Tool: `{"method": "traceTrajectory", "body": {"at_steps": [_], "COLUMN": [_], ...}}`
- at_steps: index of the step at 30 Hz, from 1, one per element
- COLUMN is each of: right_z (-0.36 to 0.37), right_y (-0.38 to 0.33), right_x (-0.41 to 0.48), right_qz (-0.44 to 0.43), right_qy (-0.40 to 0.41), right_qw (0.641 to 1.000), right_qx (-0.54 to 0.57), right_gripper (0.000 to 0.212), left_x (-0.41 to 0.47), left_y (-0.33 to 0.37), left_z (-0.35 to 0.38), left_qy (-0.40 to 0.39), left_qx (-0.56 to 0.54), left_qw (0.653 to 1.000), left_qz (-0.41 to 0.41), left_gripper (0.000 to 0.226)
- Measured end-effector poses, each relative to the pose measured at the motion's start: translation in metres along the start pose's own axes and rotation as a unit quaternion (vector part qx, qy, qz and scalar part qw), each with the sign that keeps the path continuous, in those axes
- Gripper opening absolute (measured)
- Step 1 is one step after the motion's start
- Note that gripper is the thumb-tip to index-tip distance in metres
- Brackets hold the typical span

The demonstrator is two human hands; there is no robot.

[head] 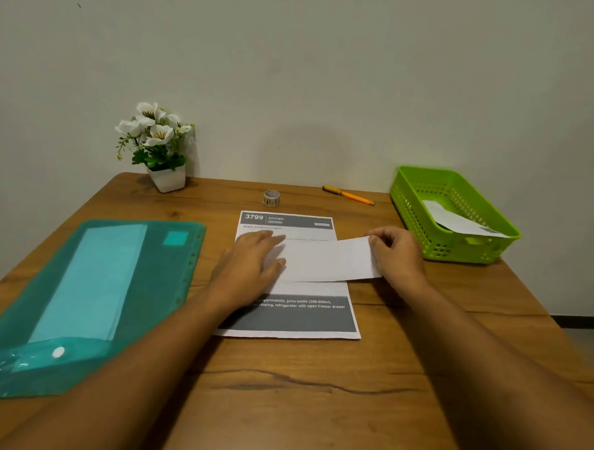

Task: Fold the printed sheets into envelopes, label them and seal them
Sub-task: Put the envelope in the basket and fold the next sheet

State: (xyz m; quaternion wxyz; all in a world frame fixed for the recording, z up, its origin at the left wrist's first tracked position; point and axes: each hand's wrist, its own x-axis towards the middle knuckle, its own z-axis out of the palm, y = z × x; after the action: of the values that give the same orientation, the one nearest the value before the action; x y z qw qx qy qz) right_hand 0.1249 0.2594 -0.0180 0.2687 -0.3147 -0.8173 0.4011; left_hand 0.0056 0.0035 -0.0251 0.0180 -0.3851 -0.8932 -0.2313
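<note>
Bare left hand [254, 257] and right hand [394, 253] (forearms bare too)

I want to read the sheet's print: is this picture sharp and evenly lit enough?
Head view: heading on the printed sheet legible, small lines blurred, no glare there; light soft, faint shadow on the wall; wide-angle lens bows the table edges.

Single view. The head camera sits above the near edge of the worktop [299, 410], facing forward and down toward the far wall [328, 74]. It is close: both forearms [486, 366] enter from the bottom edge, and the left hand [250, 260] and right hand [395, 252] meet on the white paper [324, 259] near frame centre.
</note>
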Motion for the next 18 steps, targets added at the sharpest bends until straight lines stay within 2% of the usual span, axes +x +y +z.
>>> {"method": "traceTrajectory", "body": {"at_steps": [4, 7, 11, 13, 18], "right_z": [0.004, 0.017, 0.055, 0.075, 0.088], "right_y": [0.007, 0.0, -0.027, -0.036, -0.037], "right_x": [0.007, -0.003, -0.033, -0.047, -0.056], "right_qz": [-0.015, -0.081, -0.185, -0.21, -0.235], "right_qy": [-0.004, -0.05, -0.164, -0.204, -0.212], "right_qw": [0.99, 0.953, 0.923, 0.912, 0.903], "right_qx": [-0.142, -0.287, -0.294, -0.286, -0.291], "right_gripper": [0.021, 0.034, 0.045, 0.051, 0.053], "left_x": [0.001, 0.001, 0.002, 0.003, 0.004], "left_y": [-0.002, 0.0, 0.002, 0.003, 0.003], "left_z": [0.015, 0.017, 0.018, 0.019, 0.02], "left_qy": [-0.084, -0.098, -0.1, -0.1, -0.102], "left_qx": [0.1, 0.13, 0.147, 0.156, 0.165], "left_qw": [0.991, 0.987, 0.984, 0.983, 0.981], "left_qz": [0.011, 0.01, 0.006, 0.006, -0.001], "left_gripper": [0.057, 0.06, 0.061, 0.061, 0.061]}}
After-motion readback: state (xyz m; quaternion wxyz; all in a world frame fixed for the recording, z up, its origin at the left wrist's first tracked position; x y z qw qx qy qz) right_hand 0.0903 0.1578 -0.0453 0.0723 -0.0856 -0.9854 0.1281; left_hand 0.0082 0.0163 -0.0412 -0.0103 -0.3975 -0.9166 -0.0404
